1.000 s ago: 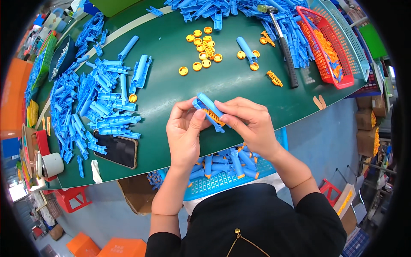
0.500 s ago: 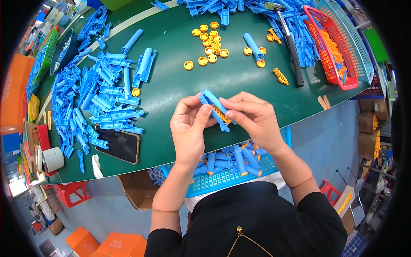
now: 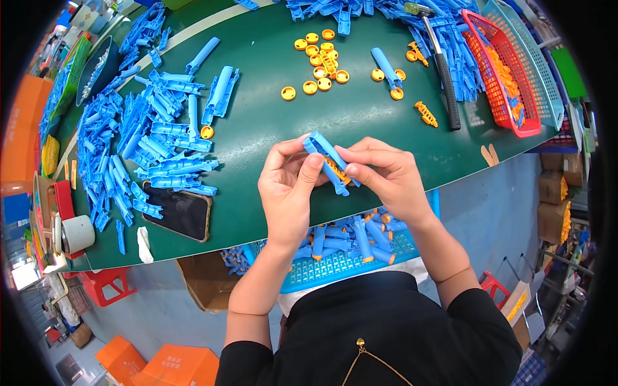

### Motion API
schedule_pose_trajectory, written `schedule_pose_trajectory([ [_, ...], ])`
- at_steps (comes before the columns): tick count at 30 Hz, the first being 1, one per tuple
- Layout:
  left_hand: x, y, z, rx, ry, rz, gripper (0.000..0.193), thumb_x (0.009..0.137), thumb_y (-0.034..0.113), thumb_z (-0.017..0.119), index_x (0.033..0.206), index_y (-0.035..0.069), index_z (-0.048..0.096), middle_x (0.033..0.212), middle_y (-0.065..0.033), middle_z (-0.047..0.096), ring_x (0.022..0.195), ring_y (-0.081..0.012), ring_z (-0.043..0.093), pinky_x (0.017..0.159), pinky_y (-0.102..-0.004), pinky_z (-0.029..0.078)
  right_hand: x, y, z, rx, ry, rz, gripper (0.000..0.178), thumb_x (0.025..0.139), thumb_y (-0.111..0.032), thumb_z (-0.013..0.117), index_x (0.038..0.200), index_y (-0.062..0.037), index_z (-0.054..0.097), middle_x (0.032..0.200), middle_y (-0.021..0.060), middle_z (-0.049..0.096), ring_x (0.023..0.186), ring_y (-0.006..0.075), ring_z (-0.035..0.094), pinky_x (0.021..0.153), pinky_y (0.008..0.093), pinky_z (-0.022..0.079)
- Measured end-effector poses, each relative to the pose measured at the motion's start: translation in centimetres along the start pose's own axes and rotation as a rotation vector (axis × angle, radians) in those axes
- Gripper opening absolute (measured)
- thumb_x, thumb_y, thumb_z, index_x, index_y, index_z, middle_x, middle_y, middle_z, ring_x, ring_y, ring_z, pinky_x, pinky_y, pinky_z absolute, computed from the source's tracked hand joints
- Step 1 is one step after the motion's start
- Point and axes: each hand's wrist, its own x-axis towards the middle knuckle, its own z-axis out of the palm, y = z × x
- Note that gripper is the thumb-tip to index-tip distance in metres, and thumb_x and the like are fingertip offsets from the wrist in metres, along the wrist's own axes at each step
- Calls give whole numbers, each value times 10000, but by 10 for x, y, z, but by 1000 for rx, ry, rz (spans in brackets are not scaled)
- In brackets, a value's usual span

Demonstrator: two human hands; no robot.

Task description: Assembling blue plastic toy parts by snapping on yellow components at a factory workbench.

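Between my two hands, over the near edge of the green table (image 3: pixel 257 138), is a blue plastic shell (image 3: pixel 317 143) with a ribbed yellow insert (image 3: pixel 339 172) lying inside it. My left hand (image 3: pixel 288 183) is closed around its left side, thumb on the near face. With thumb and fingertips my right hand (image 3: pixel 384 172) pinches the right side. The blue pieces form a narrow gap with the yellow insert showing through; whether they are joined I cannot tell. Farther off lie several round yellow caps (image 3: pixel 288 93) and another ribbed yellow insert (image 3: pixel 425 114).
A heap of blue shells (image 3: pixel 106 154) covers the left side beside a phone (image 3: pixel 177 212). At right lie a hammer (image 3: pixel 445 83) and a red basket (image 3: pixel 528 106) of yellow parts. Below the table edge stands a blue crate (image 3: pixel 309 278) with blue-and-yellow pieces.
Both hands still grip the blue shell and have barely moved. The view has shifted slightly, so the table things appear a little displaced.
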Motion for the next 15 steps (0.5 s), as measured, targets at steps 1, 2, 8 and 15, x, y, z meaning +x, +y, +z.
schedule_pose_trajectory([
  [1, 0, -1, -1, 8, 6, 9, 243, 922, 91, 612, 1117, -23, 522, 987, -105, 621, 899, -160, 633, 766, -314, 574, 0, 0, 1, -44, 2, -21, 258, 861, 11, 631, 1116, 17, 667, 921, 64, 635, 809, 96, 580, 683, 208, 463],
  [2, -1, -1, -1, 17, 13, 18, 244, 921, 88, 612, 1118, -26, 523, 985, -108, 621, 892, -162, 635, 759, -312, 576, 0, 0, 2, -87, 3, -42, 261, 856, 11, 637, 1114, 16, 668, 918, 62, 635, 801, 95, 580, 670, 208, 460],
  [8, 6, 6, -2, -87, -11, -107, 288, 879, 65, 661, 1125, -16, 535, 1048, -138, 630, 999, -189, 608, 911, -340, 499, 2, -3, 1, -140, -80, -105, 293, 832, 20, 657, 1124, 17, 663, 939, 70, 632, 820, 110, 595, 670, 211, 478],
  [15, -2, -5, -10, -243, -34, 62, 342, 837, 118, 726, 1095, 7, 531, 1071, -144, 626, 989, -169, 594, 898, -300, 467, -6, -1, 23, -161, 131, -173, 354, 726, 43, 764, 1057, 28, 641, 1017, 111, 623, 923, 172, 633, 752, 274, 553],
])
